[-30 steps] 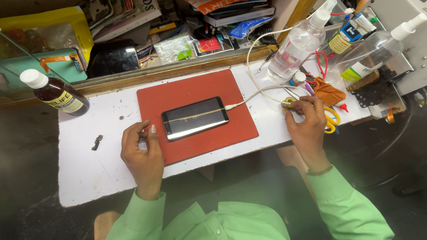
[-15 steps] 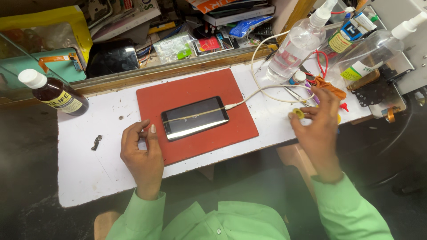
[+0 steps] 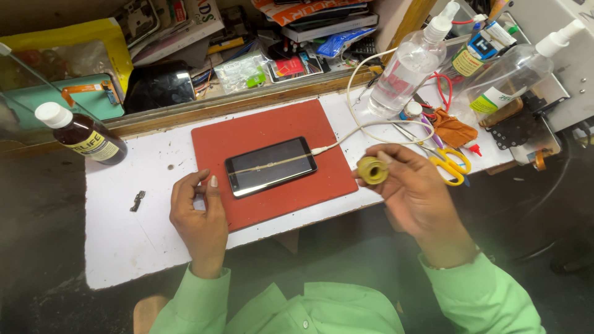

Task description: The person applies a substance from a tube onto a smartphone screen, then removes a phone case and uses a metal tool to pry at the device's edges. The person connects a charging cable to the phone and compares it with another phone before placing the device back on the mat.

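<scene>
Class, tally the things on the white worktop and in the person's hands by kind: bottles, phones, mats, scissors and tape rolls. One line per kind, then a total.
Bottles: 3 (brown bottle, two clear spray bottles)
Phones: 1 (phone)
Mats: 1 (red mat)
Scissors: 1 (yellow scissors)
Tape rolls: 1 (yellow roll in the right hand)
Total: 7

White bench (image 3: 154, 241), red mat (image 3: 272, 130) (phone atop), scissors (image 3: 450, 166), bottles (image 3: 405, 71)
</scene>
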